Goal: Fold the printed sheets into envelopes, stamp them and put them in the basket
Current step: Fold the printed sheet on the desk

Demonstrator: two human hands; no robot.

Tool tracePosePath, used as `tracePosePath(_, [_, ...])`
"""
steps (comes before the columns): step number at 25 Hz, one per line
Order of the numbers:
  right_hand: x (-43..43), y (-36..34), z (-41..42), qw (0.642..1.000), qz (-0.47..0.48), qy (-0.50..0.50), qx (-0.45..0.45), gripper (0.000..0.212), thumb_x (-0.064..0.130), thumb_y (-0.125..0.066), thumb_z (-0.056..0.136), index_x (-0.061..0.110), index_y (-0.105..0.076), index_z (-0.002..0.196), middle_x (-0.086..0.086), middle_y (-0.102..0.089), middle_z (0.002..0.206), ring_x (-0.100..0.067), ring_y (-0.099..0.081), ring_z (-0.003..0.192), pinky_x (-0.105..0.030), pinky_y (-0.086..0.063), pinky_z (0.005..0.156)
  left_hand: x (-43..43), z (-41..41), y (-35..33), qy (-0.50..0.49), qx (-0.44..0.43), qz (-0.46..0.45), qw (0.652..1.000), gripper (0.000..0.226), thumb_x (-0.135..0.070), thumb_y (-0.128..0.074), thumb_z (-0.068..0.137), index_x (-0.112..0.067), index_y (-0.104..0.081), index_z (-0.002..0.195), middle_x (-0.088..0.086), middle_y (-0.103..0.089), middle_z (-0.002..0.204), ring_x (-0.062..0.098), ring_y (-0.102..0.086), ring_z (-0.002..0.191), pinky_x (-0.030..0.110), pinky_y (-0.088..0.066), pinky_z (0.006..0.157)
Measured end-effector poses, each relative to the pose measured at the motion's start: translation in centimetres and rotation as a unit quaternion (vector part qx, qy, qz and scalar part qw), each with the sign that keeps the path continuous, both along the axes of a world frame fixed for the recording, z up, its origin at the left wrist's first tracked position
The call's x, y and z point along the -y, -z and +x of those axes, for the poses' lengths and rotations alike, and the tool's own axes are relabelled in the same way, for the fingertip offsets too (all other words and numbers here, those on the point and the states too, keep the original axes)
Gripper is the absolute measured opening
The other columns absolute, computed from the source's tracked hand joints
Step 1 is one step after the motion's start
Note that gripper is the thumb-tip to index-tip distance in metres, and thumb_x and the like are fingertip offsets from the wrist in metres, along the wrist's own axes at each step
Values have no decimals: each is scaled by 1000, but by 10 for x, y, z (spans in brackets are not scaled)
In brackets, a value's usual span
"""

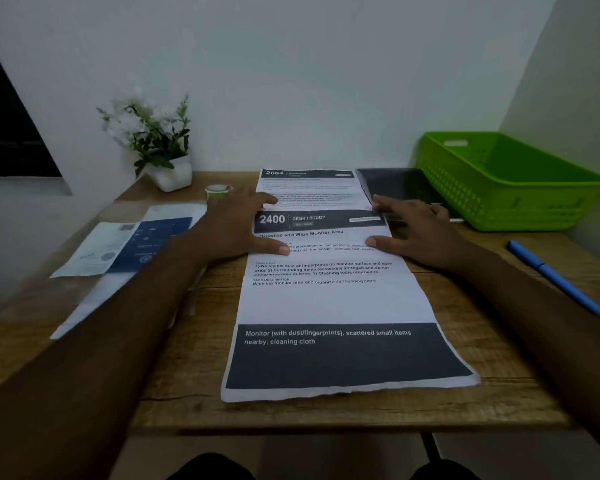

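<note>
Barely underway, we press the left hand point(236, 226) and right hand point(420, 233), fingers straight, on the 2400 sheet point(326, 303) mid-desk point(187, 393), no envelope formed or stamped, the green basket point(499, 202) at far right showing none.

Person w/ 2 bare hands: left hand point(236, 226), right hand point(416, 230). Also bare as far as frame shows: left forearm point(118, 323), right forearm point(534, 299). Nails point(284, 250) short, pale tips visible on thumbs + index fingers. Bottom edge: knees point(208, 467) in dark fabric, looks black; too dim to tell garment type. Low light, so fabric detail can't be read.
</note>
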State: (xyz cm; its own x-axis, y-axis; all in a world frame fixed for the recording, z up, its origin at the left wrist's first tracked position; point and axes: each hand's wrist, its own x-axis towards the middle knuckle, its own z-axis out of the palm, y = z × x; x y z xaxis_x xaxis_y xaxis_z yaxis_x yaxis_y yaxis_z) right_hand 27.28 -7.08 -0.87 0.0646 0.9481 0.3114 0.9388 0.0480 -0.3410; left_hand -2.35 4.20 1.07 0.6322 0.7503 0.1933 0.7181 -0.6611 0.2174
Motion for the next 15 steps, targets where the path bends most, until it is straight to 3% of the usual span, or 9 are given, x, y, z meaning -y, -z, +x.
tracePosePath(4, [-1, -3, -1, 1000, 15, -3, -10, 80, 62, -65, 75, 38, -30, 143, 13, -54, 134, -12, -39, 129, -42, -15, 108, 9, 1, -2, -12, 52, -9, 999, 97, -66, -71, 59, -26, -32, 138, -2, -42, 142, 18, -37, 130, 37, -16, 104])
tracePosePath(6, [1, -4, -4, 999, 40, -7, -16, 78, 57, -70, 74, 39, -34, 141, 12, -56, 129, -11, -42, 125, -37, -16, 103, 12, 0, 1, -12, 81, -39, 996, 105, -61, -76, 56, -27, -24, 141, -6, -43, 142, 17, -38, 130, 35, -12, 106])
tracePosePath(8, [2, -5, -6, 998, 61, -10, -21, 75, 52, -75, 72, 39, -40, 137, 12, -59, 122, -10, -47, 119, -34, -18, 98, 12, -2, -1, 0, 137, -80, 987, 117, -56, -81, 49, -29, -16, 143, -13, -47, 133, 14, -43, 125, 46, -17, 114])
tracePosePath(9, [3, -6, -6, 997, 70, -13, -25, 71, 48, -77, 72, 39, -45, 134, 12, -60, 119, -10, -50, 116, -33, -19, 96, 13, -3, -1, 6, 172, -96, 980, 119, -48, -85, 50, -30, -14, 144, -14, -49, 127, 12, -47, 121, 43, -28, 111])
tracePosePath(10, [5, -7, -7, 996, 78, -18, -27, 65, 45, -78, 72, 39, -50, 130, 13, -62, 116, -10, -51, 115, -33, -20, 95, 14, -4, -2, 12, 201, -110, 973, 118, -36, -88, 53, -31, -13, 144, -11, -50, 123, 9, -51, 114, 30, -38, 104])
tracePosePath(12, [10, -11, -10, 995, 88, -25, -28, 52, 39, -78, 73, 39, -59, 121, 16, -63, 108, -11, -52, 112, -36, -24, 96, 20, -5, -5, 25, 228, -117, 966, 111, -11, -86, 61, -31, -16, 144, -6, -52, 116, -1, -54, 97, 2, -42, 75])
tracePosePath(13, [13, -13, -13, 995, 92, -26, -33, 47, 36, -78, 74, 37, -62, 119, 19, -61, 103, -10, -52, 110, -38, -25, 99, 22, -6, -6, 31, 224, -107, 968, 106, -5, -84, 63, -30, -19, 144, -6, -52, 111, -2, -54, 92, 0, -41, 67])
tracePosePath(15, [18, -19, -16, 995, 90, -25, -48, 43, 33, -79, 74, 34, -66, 115, 25, -54, 92, -9, -53, 106, -42, -26, 105, 24, -8, -8, 36, 188, -78, 978, 88, -2, -82, 65, -29, -37, 136, -7, -53, 105, 1, -54, 90, 5, -42, 65])
